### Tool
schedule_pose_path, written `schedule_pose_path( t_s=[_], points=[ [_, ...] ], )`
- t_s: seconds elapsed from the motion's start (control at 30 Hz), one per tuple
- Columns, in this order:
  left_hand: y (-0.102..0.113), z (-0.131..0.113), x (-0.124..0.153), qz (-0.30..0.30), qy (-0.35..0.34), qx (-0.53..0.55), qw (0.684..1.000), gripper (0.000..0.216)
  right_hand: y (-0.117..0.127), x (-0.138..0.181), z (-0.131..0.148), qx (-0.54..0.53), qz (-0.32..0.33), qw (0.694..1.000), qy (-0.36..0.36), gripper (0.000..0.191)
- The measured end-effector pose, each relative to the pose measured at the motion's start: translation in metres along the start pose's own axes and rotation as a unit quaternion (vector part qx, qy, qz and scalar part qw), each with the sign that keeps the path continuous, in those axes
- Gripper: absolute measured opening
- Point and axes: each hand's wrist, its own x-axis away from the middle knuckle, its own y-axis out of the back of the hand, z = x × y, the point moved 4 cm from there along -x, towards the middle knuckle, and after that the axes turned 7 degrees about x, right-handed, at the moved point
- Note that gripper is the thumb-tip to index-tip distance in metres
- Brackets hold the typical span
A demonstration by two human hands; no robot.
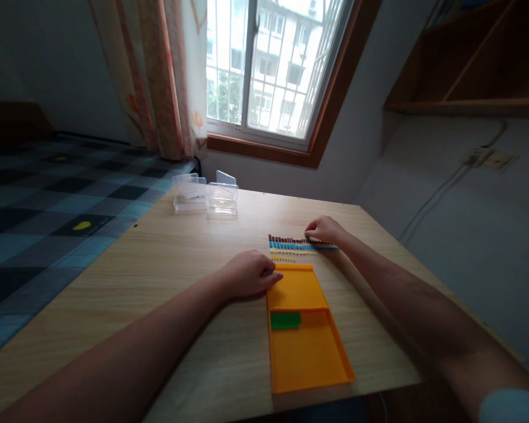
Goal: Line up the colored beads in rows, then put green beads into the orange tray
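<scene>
My left hand (249, 273) rests on the wooden table (158, 276) with its fingers curled loosely, touching the far left corner of an orange tray (306, 346). A small green piece (285, 320) lies inside the tray. Beyond the tray lie rows of small pieces (291, 244): a dark row, a blue row and short yellow rows. My right hand (324, 228) is at the right end of the dark row, fingers pinched together on the pieces; what they hold is too small to see.
Clear plastic boxes (207, 197) stand at the table's far left. A bed with a checked cover (48, 205) lies to the left. A window (268, 70) and curtain are behind, a shelf (467, 70) up right, and a wall close on the right.
</scene>
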Motion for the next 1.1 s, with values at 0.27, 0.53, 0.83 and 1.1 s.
schedule_pose_path(
  t_s=[0.27,0.53,0.83,1.1],
  points=[
    [0.000,0.001,0.000,-0.009,-0.006,-0.006,1.000,0.041,0.003,-0.001,0.006,0.038,-0.017,0.999,-0.017,0.028],
    [-0.001,0.002,-0.001,-0.005,-0.006,0.004,1.000,0.042,0.008,0.006,0.013,0.034,-0.008,0.999,-0.020,0.020],
    [0.000,0.001,0.000,-0.001,-0.004,0.003,1.000,0.041,0.051,0.086,0.058,-0.082,-0.029,0.988,0.126,0.019],
    [0.000,-0.002,0.000,0.004,0.001,0.000,1.000,0.042,0.038,0.202,0.099,-0.133,0.098,0.938,0.303,0.013]
  ],
)
